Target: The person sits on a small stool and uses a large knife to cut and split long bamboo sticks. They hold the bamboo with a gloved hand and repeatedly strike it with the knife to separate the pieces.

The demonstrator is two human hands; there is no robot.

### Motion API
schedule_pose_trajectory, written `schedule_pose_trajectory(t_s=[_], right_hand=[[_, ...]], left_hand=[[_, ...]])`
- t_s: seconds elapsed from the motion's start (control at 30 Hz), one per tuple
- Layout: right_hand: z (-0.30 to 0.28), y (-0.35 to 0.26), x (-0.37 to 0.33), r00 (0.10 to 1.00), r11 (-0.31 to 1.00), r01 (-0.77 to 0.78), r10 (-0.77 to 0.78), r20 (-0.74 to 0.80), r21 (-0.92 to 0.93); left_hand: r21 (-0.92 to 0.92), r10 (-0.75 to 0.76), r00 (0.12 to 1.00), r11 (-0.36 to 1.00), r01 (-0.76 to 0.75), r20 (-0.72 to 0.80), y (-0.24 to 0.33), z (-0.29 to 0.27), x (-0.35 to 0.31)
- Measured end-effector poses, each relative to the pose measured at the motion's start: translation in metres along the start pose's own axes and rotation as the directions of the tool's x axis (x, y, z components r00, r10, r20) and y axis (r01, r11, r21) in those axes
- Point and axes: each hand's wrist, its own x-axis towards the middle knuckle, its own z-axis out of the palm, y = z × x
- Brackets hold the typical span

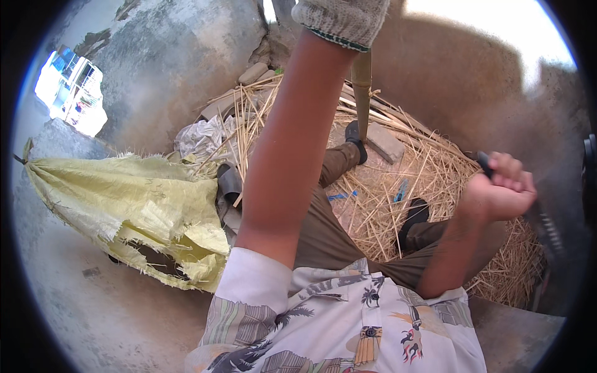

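Observation:
My left hand (341, 18), in a knitted work glove, is raised at the top of the view and closed around an upright bamboo pole (362, 93). The pole's lower end stands on the ground by my left foot (354, 138). My right hand (502, 189), bare, is a fist around the dark handle of a long blade (547, 230). The blade is blurred and points down toward the right, apart from the pole.
Thin bamboo strips and shavings (435, 168) cover the ground around both feet. A torn yellow woven sack (143, 211) hangs at the left. A flat brick (387, 143) lies beside the pole, crumpled white plastic (202, 137) behind it, and concrete walls (180, 56) stand beyond.

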Motion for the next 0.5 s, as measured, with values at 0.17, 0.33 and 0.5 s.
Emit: schedule_pose_trajectory(t_s=[0.17, 0.33, 0.5], right_hand=[[-0.013, 0.034, -0.05, 0.491, 0.446, -0.762, 0.871, 0.03, -0.47], [0.011, -0.034, 0.019, 0.722, 0.588, -0.583, 0.692, -0.026, -0.561], [0.0, 0.013, 0.016, 0.983, 0.997, 0.068, -0.063, -0.171, 0.026]], left_hand=[[0.077, 0.035, 0.999, 0.996, -0.034, -0.008, 0.012, 0.001, -0.004], [0.106, 0.017, 1.0, 0.994, -0.014, -0.025, 0.011, -0.006, -0.006], [0.12, 0.048, 0.999, 0.992, -0.047, -0.001, 0.007, 0.015, -0.01]])
